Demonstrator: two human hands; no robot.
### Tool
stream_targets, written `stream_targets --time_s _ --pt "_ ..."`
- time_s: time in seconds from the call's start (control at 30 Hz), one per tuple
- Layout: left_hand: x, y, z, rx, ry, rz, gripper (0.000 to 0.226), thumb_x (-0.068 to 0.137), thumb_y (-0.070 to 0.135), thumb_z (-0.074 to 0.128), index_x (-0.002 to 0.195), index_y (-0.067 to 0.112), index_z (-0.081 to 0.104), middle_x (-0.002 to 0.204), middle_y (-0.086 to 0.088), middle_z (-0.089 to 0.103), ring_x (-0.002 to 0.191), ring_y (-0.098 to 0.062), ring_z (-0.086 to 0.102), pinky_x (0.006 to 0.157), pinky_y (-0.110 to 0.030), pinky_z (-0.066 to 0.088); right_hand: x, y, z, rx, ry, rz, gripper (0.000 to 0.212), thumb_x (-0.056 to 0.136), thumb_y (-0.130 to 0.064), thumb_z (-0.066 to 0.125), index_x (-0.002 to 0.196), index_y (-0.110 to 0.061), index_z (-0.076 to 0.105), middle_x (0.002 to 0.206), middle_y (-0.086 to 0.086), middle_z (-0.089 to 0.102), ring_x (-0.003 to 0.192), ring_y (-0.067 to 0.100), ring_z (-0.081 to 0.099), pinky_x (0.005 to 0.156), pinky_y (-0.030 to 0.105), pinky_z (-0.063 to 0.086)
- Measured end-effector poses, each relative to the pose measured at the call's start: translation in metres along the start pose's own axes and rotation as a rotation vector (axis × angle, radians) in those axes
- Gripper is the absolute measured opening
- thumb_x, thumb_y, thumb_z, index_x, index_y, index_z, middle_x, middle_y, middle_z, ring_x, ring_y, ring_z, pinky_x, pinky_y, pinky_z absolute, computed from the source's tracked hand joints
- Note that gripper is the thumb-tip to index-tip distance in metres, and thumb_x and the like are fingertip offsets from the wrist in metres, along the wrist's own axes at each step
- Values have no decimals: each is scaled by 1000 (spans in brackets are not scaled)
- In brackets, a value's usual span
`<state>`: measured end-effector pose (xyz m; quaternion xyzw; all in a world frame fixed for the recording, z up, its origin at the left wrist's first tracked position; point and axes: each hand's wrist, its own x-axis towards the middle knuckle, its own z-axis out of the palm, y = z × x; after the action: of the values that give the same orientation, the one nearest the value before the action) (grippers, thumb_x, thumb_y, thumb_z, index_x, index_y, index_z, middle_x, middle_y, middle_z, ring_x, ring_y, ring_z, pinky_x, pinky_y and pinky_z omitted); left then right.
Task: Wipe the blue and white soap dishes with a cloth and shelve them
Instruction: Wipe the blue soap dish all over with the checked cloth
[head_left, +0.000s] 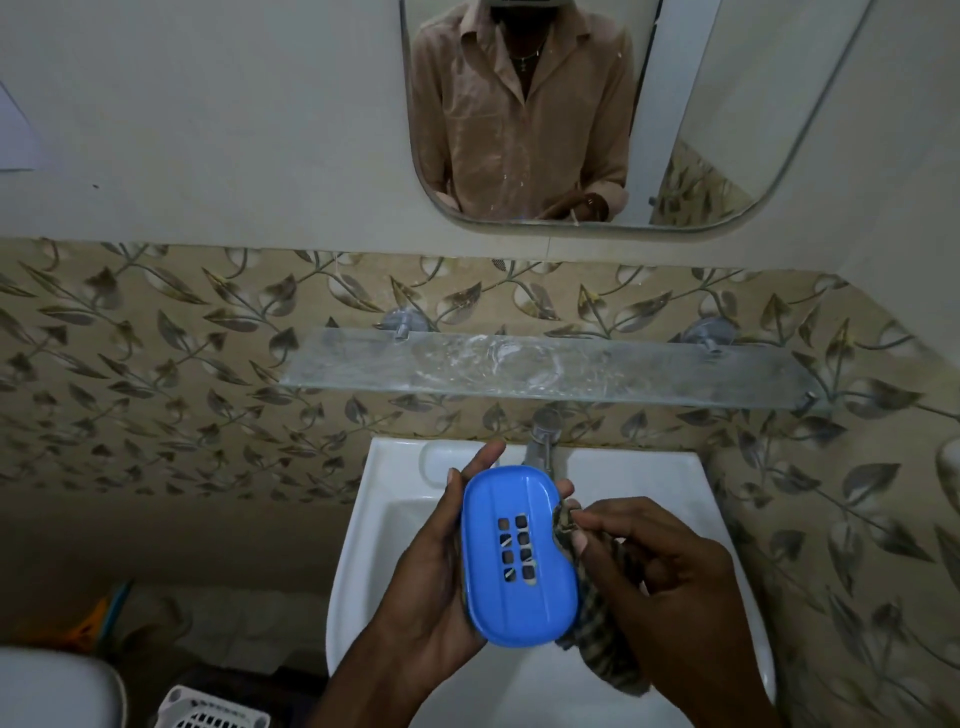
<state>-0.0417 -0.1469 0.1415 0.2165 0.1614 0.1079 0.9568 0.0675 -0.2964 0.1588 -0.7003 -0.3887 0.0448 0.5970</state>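
Observation:
A blue soap dish with drain holes in its middle is held over the white sink. My left hand cups it from below and from the left, fingers wrapped around its far edge. My right hand pinches a dark striped cloth against the dish's right edge; the cloth hangs down under that hand. A bare glass shelf is fixed to the wall above the sink. No white soap dish is in view.
A metal tap stands just behind the dish. A mirror hangs above the shelf. A white slotted basket and a white toilet tank are at the lower left.

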Motion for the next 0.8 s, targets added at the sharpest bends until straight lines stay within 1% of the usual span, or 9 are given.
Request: stream_targets --time_s 0.07,0.17,0.33,0.47,0.53,0.63,0.73,0.77,0.8 --pt "-1 0 -1 24 -56 3 45 103 51 41 143 36 54 148 -28 50 129 -43 57 105 -55 48 -4 -1 1 -30 -12 -23 17 81 -14 73 95 -20 78 96 -7 74 90 17 72 76 34 60" --pt "1 -1 -2 84 -86 39 51 97 56 48 144 37 53 141 -27 58 114 -39 65 98 -51 51 -7 -6 0 -122 -43 -82 11 85 -14 73 95 -15 78 93 -8 72 88 12 71 75 32 59" --pt "11 -2 0 278 -4 157 53 95 61 40 136 36 61 119 -20 72 98 -30 73 85 -45 61 7 -34 4 -416 -103 -240 17 86 -20 71 96 -8 75 91 1 68 84 3 65 76 13 55" --pt "11 -8 5 360 -12 194 53 95 60 39 131 32 65 109 -14 75 89 -25 74 80 -41 62 18 -48 20 -720 -271 -231 23 76 -8 81 98 -5 75 94 10 68 81 18 66 68 28 62" --pt "11 -2 7 364 9 230 52 93 60 41 125 31 69 110 -17 75 91 -28 75 77 -40 64 13 -47 26 -761 -382 -216 28 74 -12 84 100 -6 75 96 10 69 82 19 67 66 30 63" --pt "9 3 8 376 32 237 55 86 63 47 121 28 72 117 -23 73 100 -35 74 76 -42 63 -2 -46 27 -785 -533 -215 46 58 -22 92 99 -11 77 94 5 69 78 16 68 63 21 60" --pt "6 -3 9 358 58 202 58 85 65 47 121 27 72 122 -26 70 102 -37 72 83 -47 62 -7 -44 20 -705 -539 -126 28 87 -26 59 112 -17 69 112 1 60 99 17 61 82 30 55" --pt "5 -4 10 341 64 202 57 86 64 46 119 27 73 123 -26 70 104 -38 72 86 -49 61 -8 -45 18 -671 -528 -118 23 88 -23 61 107 -17 71 107 0 62 96 16 63 80 29 56" --pt "4 -5 10 324 69 202 56 87 63 45 118 26 73 123 -26 70 105 -39 72 86 -49 62 -7 -45 16 -629 -526 -83 16 82 -20 73 97 -16 74 97 0 65 85 13 67 74 24 57"
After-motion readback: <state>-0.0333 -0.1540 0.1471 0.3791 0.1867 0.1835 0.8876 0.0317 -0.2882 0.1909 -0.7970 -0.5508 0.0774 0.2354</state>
